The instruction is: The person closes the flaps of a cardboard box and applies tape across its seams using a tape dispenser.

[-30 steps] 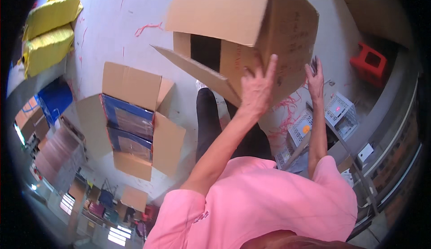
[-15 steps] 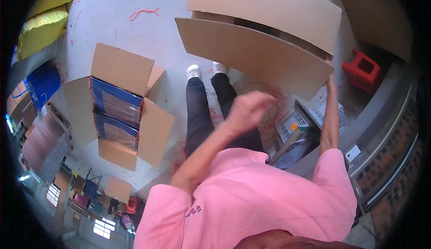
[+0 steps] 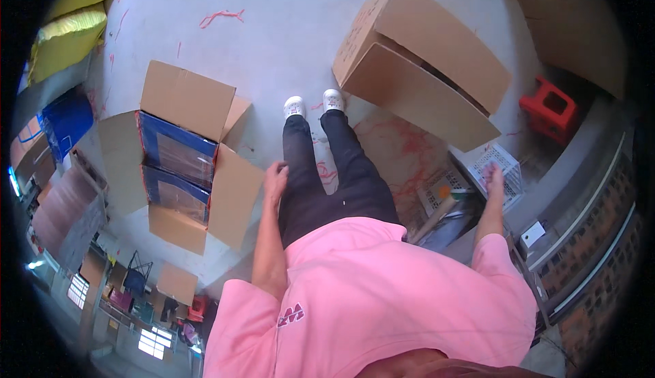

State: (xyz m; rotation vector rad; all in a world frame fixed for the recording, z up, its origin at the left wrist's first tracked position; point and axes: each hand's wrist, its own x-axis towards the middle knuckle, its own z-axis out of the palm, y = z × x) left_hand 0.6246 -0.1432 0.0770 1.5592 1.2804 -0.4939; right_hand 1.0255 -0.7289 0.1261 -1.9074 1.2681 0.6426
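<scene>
A brown cardboard box [image 3: 437, 44] rests ahead and to the right with a dark gap between its long flaps, and neither hand touches it. Beside my left thigh hangs my left hand [image 3: 275, 179], its fingers loosely bent and nothing in them. My right hand [image 3: 494, 176] is below the box's near corner, in front of a white plastic basket [image 3: 510, 166]. Its fingers are smeared, and I cannot see whether they touch the basket. On my left stands another carton [image 3: 235, 197], flaps spread, holding blue-edged packs [image 3: 179, 153] with clear fronts.
A red plastic stool [image 3: 550, 108] stands at the right. Near my right leg are a roll [image 3: 437, 217] and a second basket. Red string scraps [image 3: 222, 18] litter the grey floor. Yellow sacks [image 3: 68, 44] and a blue bin [image 3: 68, 122] lie far left.
The box has come out of my right hand and now sits lower and turned, showing its left end. My left hand swung left to my thigh; my right hand dropped toward the basket.
</scene>
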